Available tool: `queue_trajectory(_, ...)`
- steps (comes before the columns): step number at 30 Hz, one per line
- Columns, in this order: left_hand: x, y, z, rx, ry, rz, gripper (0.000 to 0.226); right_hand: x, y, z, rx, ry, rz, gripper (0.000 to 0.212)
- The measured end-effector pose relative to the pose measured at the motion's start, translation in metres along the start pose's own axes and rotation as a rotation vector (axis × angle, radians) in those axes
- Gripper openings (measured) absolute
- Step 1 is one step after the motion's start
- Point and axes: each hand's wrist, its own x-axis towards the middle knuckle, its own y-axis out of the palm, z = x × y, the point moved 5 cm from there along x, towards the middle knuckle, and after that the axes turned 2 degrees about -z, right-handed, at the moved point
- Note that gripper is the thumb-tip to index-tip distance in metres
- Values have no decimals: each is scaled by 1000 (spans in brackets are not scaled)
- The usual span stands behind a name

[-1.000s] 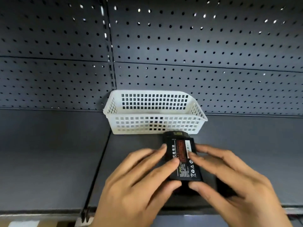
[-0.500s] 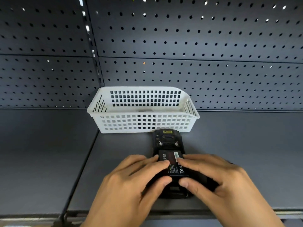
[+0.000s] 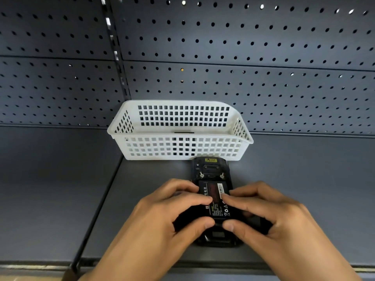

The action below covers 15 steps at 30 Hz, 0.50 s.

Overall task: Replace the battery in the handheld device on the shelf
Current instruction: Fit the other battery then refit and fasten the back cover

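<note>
A black handheld device [image 3: 210, 169] lies face down on the grey shelf, its top end touching the basket. A black battery [image 3: 215, 201] with a red-and-white label sits in the open back of the device. My left hand [image 3: 172, 216] presses on the battery's left side, fingertips on the label and thumb at its near end. My right hand [image 3: 263, 216] does the same from the right. The device's lower half is partly hidden under both hands.
A white perforated plastic basket [image 3: 178, 147] stands just behind the device; a small dark object shows inside it. Grey pegboard [image 3: 243, 57] backs the shelf. The shelf's front edge [image 3: 182, 264] runs just below my wrists, and a seam [image 3: 97, 209] splits the shelf on the left.
The battery has gone from lying over the whole back of the device to sitting lower in its back, uncovering the device's top end. Both hands stay on it, fingers pressed closer together.
</note>
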Motion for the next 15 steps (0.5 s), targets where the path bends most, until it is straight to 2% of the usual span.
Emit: queue_trajectory(15, 3, 1, 5, 28, 35, 114, 35, 2, 3, -6, -8, -13, 48, 32)
